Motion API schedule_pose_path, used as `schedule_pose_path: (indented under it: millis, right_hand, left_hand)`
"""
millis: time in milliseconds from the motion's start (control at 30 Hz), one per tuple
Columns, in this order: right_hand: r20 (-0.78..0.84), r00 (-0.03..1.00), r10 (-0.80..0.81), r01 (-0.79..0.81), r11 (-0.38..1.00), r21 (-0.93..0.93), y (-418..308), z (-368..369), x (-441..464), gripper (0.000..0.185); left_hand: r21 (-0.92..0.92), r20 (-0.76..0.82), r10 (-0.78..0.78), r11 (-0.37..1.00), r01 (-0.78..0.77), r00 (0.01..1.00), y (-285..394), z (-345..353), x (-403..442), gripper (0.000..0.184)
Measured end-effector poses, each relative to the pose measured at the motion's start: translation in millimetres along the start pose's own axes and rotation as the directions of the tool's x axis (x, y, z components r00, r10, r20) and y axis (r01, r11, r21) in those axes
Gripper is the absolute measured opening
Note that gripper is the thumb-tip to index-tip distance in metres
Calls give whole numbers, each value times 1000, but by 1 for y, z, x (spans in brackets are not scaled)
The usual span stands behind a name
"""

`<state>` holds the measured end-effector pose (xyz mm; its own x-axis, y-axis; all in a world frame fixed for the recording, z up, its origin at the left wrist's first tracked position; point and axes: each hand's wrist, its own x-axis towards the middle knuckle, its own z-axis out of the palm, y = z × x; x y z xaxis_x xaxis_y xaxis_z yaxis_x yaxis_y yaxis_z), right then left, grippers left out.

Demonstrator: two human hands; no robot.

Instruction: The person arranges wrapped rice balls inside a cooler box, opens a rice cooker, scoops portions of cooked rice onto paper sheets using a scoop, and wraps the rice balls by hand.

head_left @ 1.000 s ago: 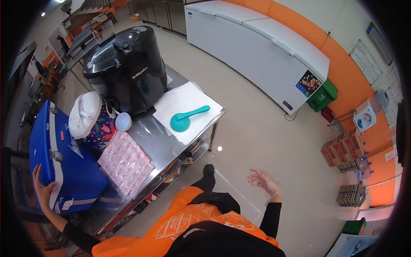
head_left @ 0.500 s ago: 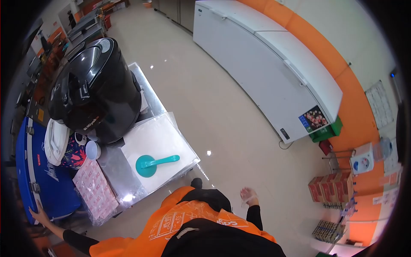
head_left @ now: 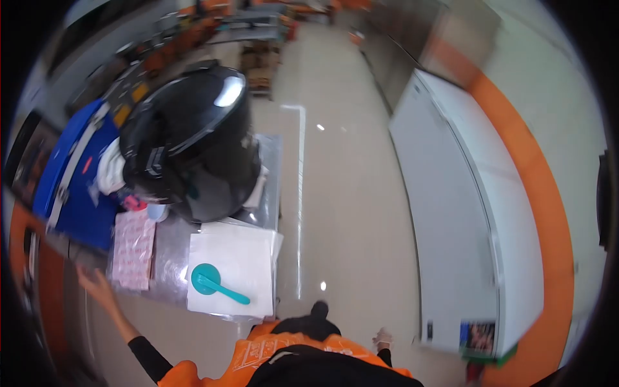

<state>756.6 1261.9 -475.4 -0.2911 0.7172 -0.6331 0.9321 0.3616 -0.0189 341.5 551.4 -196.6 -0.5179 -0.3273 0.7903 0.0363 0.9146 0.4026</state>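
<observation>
A: Near end first. Hands? Frame clock, 12 at top.
B: Right hand (head_left: 383, 338) at 5, close to the body, thin clear glove. I see nothing in it, but it's too small for me to read the finger pose. Left hand (head_left: 98, 287) at 8, bare, fingers spread, nothing gripped. Motion blur on it.
A: What changed?
B: Left was on the blue cooler's (head_left: 97, 213) edge half a second ago. Now it's beyond the near end, and I see no contact. View has swung too: freezer slid to the right side, floor lane runs to 12.
A: Meaning?
B: My read: cooler contact is broken, left is free. Cooler sits at 9, lid looks down.
A: Rest of the bench, outward?
B: Teal paddle (head_left: 205, 278) at 8, lying on white sheets (head_left: 255, 258), away from both hands. Pink printed pack (head_left: 134, 251), also 8, just beside the left hand on the metal table (head_left: 171, 271). Small pale cup (head_left: 157, 212) at 9. Black cooker (head_left: 206, 168) at 10.
A: Far side?
B: White freezer (head_left: 445, 213) at 3, across the floor.
</observation>
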Motion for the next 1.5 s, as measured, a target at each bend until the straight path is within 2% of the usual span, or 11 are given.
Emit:
schedule_pose_path:
  millis: [100, 133, 233, 333, 433, 567, 733, 933, 1100, 1400, 1500]
  right_hand:
    - [-549, 620, -560, 519, 818, -248, -68, -87, 185, 29]
    - [-395, 830, -394, 553, 677, 487, -142, -158, 190, 33]
    - [-559, 383, -735, 895, 145, 422, -360, -290, 102, 27]
    - [-510, -111, -853, 920, -282, 271, -496, -363, -87, 21]
    - [-470, -616, -633, 725, -689, -22, -565, -381, -233, 20]
    - [-286, -858, -426, 506, -797, -329, -630, -367, -331, 35]
    - [8, -955, -297, 228, -749, -622, -690, -353, -362, 46]
    - [198, -929, -313, 269, -938, -221, -729, -344, -372, 52]
    - [573, -627, -527, 597, -798, -81, -737, -360, -394, 60]
    - [472, -740, -479, 562, -826, 42, -737, -375, -393, 54]
    - [296, -910, -290, 307, -952, 10, -775, -402, -393, 39]
  left_hand:
    - [-210, 56, -308, 926, 313, 950, 25, -17, -123, 54]
    - [-176, 133, -446, 868, 464, 885, 32, -24, -166, 54]
    - [-156, 121, -685, 701, 695, 718, 66, -40, -297, 59]
    - [-196, 112, -920, 350, 916, 376, 101, -46, -406, 60]
    - [-363, 116, -992, 1, 932, 46, 156, -59, -455, 58]
    - [-460, -34, -993, -87, 884, -116, 185, -67, -494, 57]
    - [-545, -359, -912, 32, 838, -199, 196, -76, -535, 51]
    - [-449, -514, -824, 19, 893, -240, 209, -40, -541, 42]
    - [-317, -571, -817, 122, 941, -86, 229, -11, -511, 39]
    - [-105, -574, -797, -155, 982, -187, 319, 35, -577, 31]
    - [-129, -572, -711, -415, 901, -409, 372, 65, -591, 34]
